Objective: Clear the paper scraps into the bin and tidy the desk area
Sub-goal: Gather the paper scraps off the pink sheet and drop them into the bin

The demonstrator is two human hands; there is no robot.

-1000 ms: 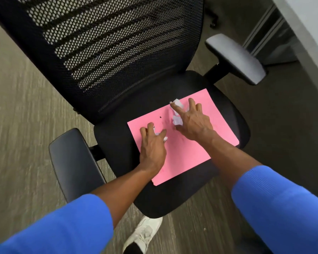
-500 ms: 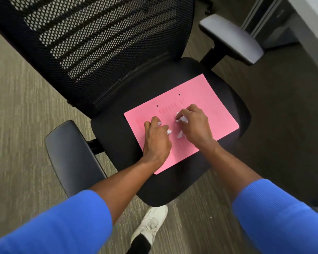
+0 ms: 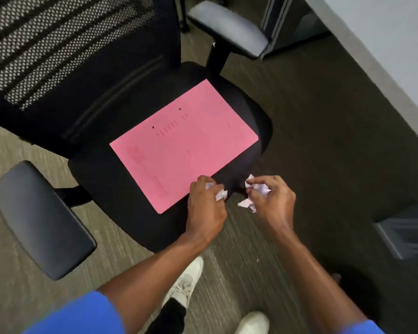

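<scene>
On the left stands the black office chair with a mesh back (image 3: pixel 77 56), and its padded black armrest (image 3: pixel 41 218) sticks out toward the person. A flat pink sheet of paper (image 3: pixel 184 145) lies on the black seat, and now it is bare. A moment ago both hands were pressed down on it, picking at small white bits. Now they have lifted off and pulled back to the front edge of the seat. The left hand (image 3: pixel 205 208) is curled shut around a small crumpled white paper scrap (image 3: pixel 220 194), with its fingers close together. Just beside it, the right hand (image 3: pixel 273 203) pinches a bigger bunch of crumpled white paper scraps (image 3: pixel 255 195), and some bits poke out between the fingers. The hands are near each other but do not touch. This means the pink sheet looks cleaned off, and the scraps are ready to be carried away. Far right, a grey boxy thing (image 3: pixel 405 232) sits on the dark floor; it might be the bin, but it is too blurry to tell.
</scene>
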